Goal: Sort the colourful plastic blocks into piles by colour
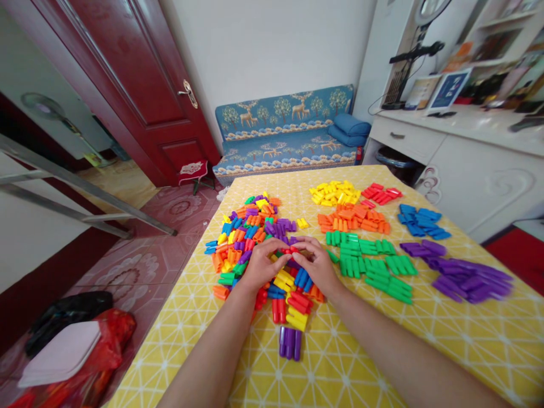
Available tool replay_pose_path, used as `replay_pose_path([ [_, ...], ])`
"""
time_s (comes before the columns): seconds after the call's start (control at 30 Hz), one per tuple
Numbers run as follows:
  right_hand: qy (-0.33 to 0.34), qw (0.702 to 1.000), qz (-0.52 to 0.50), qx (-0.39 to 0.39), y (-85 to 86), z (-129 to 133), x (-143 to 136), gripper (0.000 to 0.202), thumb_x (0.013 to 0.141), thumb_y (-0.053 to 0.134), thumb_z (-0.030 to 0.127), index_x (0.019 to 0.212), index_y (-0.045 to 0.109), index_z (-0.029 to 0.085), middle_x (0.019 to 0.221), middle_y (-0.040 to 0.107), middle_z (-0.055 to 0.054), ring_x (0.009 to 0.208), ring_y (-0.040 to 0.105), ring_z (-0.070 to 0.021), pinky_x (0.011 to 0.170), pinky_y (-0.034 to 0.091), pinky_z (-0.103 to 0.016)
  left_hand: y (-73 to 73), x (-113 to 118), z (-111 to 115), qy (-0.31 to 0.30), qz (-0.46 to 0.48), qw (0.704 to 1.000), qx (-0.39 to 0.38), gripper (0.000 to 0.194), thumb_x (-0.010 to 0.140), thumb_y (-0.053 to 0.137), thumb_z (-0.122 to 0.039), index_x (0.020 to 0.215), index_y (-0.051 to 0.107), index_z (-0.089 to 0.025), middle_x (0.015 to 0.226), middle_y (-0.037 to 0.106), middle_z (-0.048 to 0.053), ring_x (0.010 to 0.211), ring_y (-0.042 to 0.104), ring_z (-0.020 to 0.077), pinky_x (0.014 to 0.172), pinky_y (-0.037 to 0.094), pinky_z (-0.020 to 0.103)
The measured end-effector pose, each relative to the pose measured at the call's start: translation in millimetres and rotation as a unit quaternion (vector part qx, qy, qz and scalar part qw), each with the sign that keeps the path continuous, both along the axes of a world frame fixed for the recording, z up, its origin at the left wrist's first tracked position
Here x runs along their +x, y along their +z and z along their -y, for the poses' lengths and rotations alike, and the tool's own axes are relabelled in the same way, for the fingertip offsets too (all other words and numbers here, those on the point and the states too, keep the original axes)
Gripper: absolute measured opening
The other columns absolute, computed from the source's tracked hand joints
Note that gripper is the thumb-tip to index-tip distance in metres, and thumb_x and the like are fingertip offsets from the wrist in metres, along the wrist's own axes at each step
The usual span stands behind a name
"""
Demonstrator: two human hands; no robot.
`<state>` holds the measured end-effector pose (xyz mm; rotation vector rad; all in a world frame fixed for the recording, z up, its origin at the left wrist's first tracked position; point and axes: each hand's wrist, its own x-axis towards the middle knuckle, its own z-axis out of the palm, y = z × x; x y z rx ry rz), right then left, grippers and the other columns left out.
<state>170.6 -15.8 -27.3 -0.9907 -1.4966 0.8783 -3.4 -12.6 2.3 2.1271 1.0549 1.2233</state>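
Observation:
My left hand [267,262] and my right hand [315,263] meet over a mixed pile of coloured plastic pieces [238,238]. Between their fingertips is a small red piece [289,250], pinched from both sides. Under and around the hands lie red, yellow, blue, orange and purple pieces. A purple piece [290,343] sits at the pile's near end. To the right are single-colour groups: yellow [335,193], red [381,194], orange [355,218], green [369,263], blue [423,221] and purple [463,272].
The pieces lie on a table with a yellow patterned cloth [340,362]. Beyond it stands a blue sofa [280,136]. A white cabinet [480,170] is at the right. A metal ladder [85,198] and bags [114,340] are at the left.

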Motion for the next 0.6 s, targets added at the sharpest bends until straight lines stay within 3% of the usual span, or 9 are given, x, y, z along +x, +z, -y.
replay_pose_path([
  [0.13,-0.019,1.0,0.011,0.001,2.0,2.5,-0.5,0.018,0.079,0.066,0.031,0.095,0.07,0.025,0.114,0.058,-0.006,0.107,0.056,-0.0214,0.085,0.049,-0.034,0.8,-0.6,0.0,0.011,0.013,1.0,0.001,0.016,0.083,0.066,-0.031,0.09,0.069,-0.016,0.086,0.069,0.007,0.082,0.064,0.0175,0.077,0.051,0.029],
  [0.3,-0.009,0.999,-0.009,-0.031,-0.7,3.9,-3.8,0.031,0.077,0.066,0.029,0.108,0.063,0.025,0.097,0.065,-0.003,0.074,0.059,-0.0169,0.069,0.05,-0.031,-3.3,-2.0,-0.5,0.057,0.038,0.998,-0.002,0.018,0.081,0.068,-0.034,0.085,0.068,-0.016,0.08,0.069,0.005,0.074,0.063,0.0156,0.072,0.052,0.027],
  [0.6,-0.013,0.996,0.063,0.055,5.4,5.9,-6.5,0.027,0.078,0.066,0.028,0.105,0.064,0.025,0.109,0.062,-0.006,0.081,0.061,-0.0184,0.073,0.051,-0.034,-6.1,-1.4,1.6,0.066,0.054,0.996,-0.029,0.022,0.075,0.074,-0.035,0.08,0.068,-0.015,0.073,0.068,0.003,0.066,0.062,0.0133,0.064,0.051,0.023],
])
